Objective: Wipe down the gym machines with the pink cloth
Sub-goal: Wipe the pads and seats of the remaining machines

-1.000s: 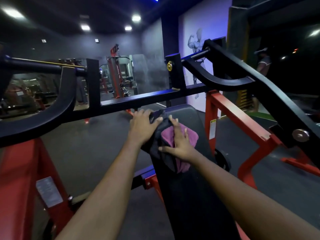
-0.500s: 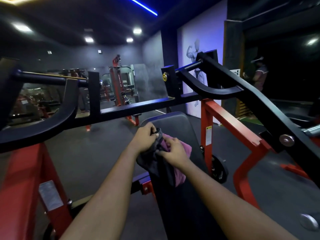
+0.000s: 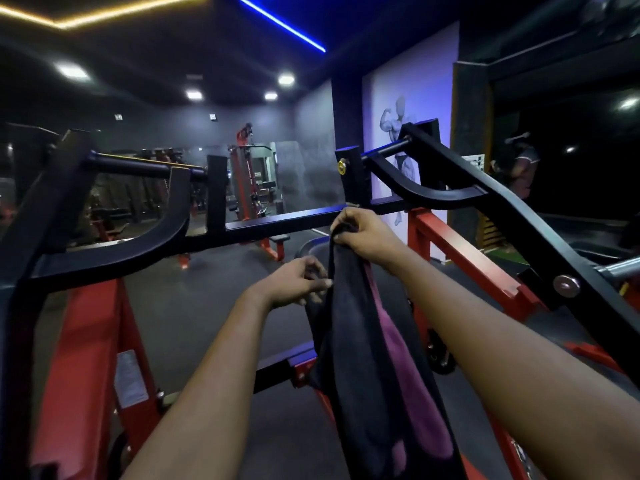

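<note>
My right hand (image 3: 365, 235) grips the top of the cloth (image 3: 389, 336) and holds it up just in front of the machine's black crossbar (image 3: 277, 223). The cloth hangs down long, mostly dark, with pink folds showing on its right side. Lower and to the left, my left hand (image 3: 294, 282) has its fingers curled and pinches the cloth's left edge. The hanging cloth covers most of the black padded bench (image 3: 310, 247) below it.
The machine has a red frame (image 3: 86, 341) on the left and red bars (image 3: 460, 247) on the right, with black lever arms (image 3: 519, 216) rising on both sides. More gym machines (image 3: 247, 181) stand far back. A person (image 3: 523, 168) stands at the far right.
Both hands bunched the cloth on the pad, then my right hand lifted it off so it hangs full length. My left hand shifted to the cloth's edge. My view tilted upward.
</note>
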Demonstrator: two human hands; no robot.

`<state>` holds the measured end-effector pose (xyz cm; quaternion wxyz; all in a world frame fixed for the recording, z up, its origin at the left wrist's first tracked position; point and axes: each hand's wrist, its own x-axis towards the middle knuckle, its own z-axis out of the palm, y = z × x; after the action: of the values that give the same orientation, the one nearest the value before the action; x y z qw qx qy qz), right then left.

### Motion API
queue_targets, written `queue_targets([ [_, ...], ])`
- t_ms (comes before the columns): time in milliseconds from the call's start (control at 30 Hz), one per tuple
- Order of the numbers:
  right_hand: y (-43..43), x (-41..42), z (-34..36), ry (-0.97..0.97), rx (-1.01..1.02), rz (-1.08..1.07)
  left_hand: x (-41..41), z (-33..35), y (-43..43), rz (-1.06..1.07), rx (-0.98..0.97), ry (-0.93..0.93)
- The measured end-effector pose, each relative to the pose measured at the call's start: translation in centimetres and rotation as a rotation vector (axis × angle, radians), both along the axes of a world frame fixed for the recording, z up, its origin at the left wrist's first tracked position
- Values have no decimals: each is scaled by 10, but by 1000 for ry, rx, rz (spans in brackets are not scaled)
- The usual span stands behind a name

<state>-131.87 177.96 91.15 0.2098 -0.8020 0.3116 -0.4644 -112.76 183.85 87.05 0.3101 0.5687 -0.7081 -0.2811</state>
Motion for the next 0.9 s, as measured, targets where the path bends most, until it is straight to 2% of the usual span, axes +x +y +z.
queue_targets([
  [200,25,5,21,-141,39,-135,1,-2,37,5,-109,156],
  [267,34,8,27,-151,46,-137,-2,1,44,-17,-123,90],
  [367,46,7,34,-220,42,-179,5,-8,48,-46,-28,-32],
  [500,49,-2,40,-294,7,-304,19,-25,57,83,-4,-29],
  [633,43,-16,38,-391,22,-414,49,-36,63,205,8,-139],
  [667,43,-18,39,-396,24,-432,51,-37,64,224,-5,-119],
  [767,45,-6,43,-342,24,-322,32,-35,60,179,-127,21],
  [833,52,8,43,-255,-2,-232,10,-27,56,93,-173,44],
  [900,55,16,42,-251,-27,-184,-7,-24,50,28,-180,35],
])
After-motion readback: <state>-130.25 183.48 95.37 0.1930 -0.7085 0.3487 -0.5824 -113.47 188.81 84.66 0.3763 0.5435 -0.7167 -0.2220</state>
